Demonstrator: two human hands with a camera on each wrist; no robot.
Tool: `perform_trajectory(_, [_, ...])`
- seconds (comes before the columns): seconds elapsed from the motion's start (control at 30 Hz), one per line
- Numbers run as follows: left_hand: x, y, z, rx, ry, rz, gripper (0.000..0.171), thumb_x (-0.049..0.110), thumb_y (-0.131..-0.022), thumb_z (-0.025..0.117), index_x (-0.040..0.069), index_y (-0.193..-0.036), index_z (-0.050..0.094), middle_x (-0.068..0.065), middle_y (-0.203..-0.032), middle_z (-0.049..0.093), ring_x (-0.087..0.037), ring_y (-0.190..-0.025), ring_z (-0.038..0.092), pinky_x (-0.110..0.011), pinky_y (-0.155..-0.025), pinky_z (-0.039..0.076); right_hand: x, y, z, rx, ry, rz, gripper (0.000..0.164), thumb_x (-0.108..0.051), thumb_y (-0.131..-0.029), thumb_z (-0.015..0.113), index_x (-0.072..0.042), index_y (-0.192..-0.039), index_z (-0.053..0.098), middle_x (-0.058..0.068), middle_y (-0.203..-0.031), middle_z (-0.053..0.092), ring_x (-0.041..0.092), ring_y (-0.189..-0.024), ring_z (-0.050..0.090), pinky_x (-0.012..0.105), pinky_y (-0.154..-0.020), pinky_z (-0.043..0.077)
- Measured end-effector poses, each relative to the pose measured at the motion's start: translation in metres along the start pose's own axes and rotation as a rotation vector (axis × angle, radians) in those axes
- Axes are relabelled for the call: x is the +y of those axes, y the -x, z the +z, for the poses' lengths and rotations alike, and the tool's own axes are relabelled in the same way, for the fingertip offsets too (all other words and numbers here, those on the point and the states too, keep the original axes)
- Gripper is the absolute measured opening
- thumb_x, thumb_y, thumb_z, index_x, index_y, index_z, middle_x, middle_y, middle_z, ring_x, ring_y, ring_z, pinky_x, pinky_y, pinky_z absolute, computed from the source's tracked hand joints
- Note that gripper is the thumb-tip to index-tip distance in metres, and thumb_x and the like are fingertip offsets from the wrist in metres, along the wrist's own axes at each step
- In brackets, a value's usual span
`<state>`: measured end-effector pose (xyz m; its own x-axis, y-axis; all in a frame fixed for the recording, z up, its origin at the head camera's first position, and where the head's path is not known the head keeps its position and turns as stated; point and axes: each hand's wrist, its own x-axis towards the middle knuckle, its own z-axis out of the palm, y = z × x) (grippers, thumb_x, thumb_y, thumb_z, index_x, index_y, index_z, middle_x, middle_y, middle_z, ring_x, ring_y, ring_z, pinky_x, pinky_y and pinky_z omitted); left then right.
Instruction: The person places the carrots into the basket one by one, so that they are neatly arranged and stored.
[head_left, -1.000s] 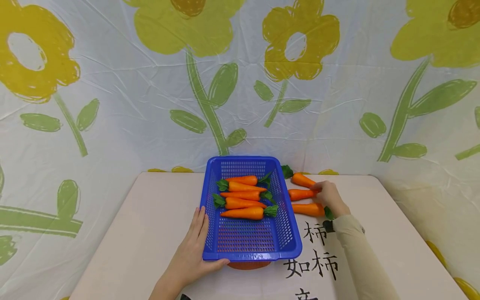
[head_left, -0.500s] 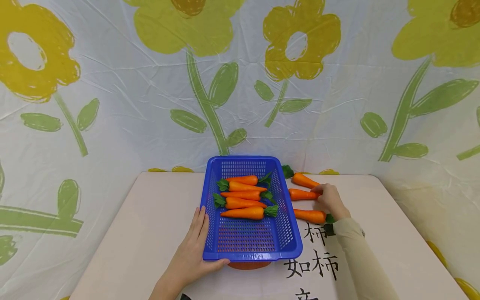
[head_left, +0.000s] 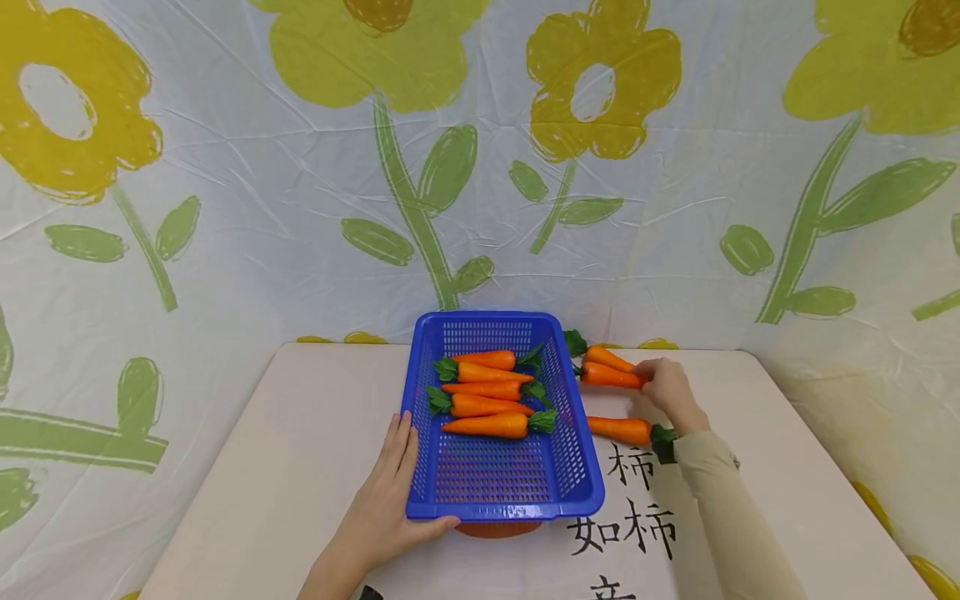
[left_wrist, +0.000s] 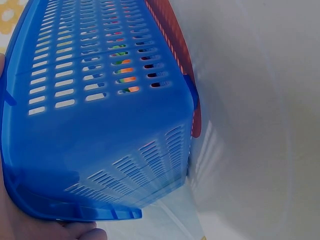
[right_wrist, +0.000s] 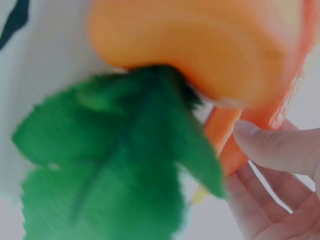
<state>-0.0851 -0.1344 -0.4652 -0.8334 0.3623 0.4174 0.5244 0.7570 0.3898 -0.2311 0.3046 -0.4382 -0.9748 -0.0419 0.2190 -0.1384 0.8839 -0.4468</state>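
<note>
My right hand pinches the narrow end of a carrot, its thumb and fingers around the tip in the right wrist view. That carrot lies close against another carrot at the back. A third carrot with a green leafy top rests nearer, beneath my right wrist. My left hand touches the near left corner of a blue plastic basket, fingers straight along its left side and thumb along the front rim. Inside the basket, several carrots lie in a row across the middle and back.
An orange-red object shows under the basket's front. Large black characters mark the light tabletop at the right. A flower-patterned cloth hangs behind and around the table.
My right hand has shifted the middle carrot outside the basket backward, up to the rear one. The nearest carrot has slid slightly right and toward me. My left hand and the basket stay put.
</note>
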Motion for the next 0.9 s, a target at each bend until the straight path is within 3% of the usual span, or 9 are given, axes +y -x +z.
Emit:
perform_trajectory(0.1, [0.001, 0.000, -0.001, -0.001, 0.000, -0.001, 0.125, 0.076, -0.072, 0.069, -0.007, -0.153, 0.024, -0.021, -0.164, 0.012, -0.039, -0.150, 0.013, -0.022, -0.116, 0.006, 0.031, -0.015, -0.008, -0.125, -0.069, 0.019, 0.030, 0.011, -0.073, 0.058, 0.010, -0.099, 0.071, 0.027, -0.095, 0.069, 0.039, -0.078, 0.055, 0.044, -0.067, 0.050])
perform_trajectory(0.17, [0.001, 0.000, -0.001, -0.002, -0.001, -0.001, 0.125, 0.076, -0.072, 0.069, -0.007, -0.153, 0.024, -0.021, -0.164, 0.012, -0.039, -0.149, 0.013, -0.023, -0.116, 0.007, 0.032, -0.018, -0.008, -0.103, -0.069, 0.043, 0.028, 0.011, -0.073, 0.059, 0.009, -0.097, 0.073, 0.025, -0.093, 0.070, 0.036, -0.076, 0.055, 0.038, -0.063, 0.048])
perform_trajectory(0.4, [0.001, 0.000, -0.002, -0.011, -0.009, -0.010, 0.125, 0.076, -0.072, 0.068, -0.007, -0.154, 0.024, -0.020, -0.164, 0.011, -0.038, -0.150, 0.013, -0.027, -0.115, 0.010, 0.011, -0.016, -0.020, -0.025, -0.037, 0.162, 0.036, 0.012, -0.074, 0.053, 0.010, -0.105, 0.071, 0.029, -0.102, 0.067, 0.035, -0.079, 0.052, 0.032, -0.059, 0.042])
perform_trajectory(0.6, [0.001, 0.000, -0.002, -0.020, -0.012, -0.019, 0.125, 0.077, -0.072, 0.068, -0.006, -0.154, 0.023, -0.019, -0.164, 0.010, -0.038, -0.150, 0.012, -0.030, -0.115, 0.014, -0.005, -0.014, -0.035, 0.006, -0.055, 0.177, 0.035, 0.011, -0.077, 0.055, 0.008, -0.108, 0.071, 0.028, -0.102, 0.067, 0.033, -0.074, 0.049, 0.030, -0.054, 0.041])
perform_trajectory(0.9, [0.001, 0.000, -0.002, -0.016, -0.013, -0.013, 0.125, 0.077, -0.072, 0.068, -0.006, -0.154, 0.023, -0.020, -0.164, 0.010, -0.038, -0.150, 0.013, -0.029, -0.114, 0.013, -0.025, -0.011, -0.047, 0.048, -0.075, 0.155, 0.028, 0.010, -0.081, 0.061, 0.007, -0.107, 0.071, 0.028, -0.099, 0.067, 0.039, -0.084, 0.055, 0.048, -0.070, 0.052])
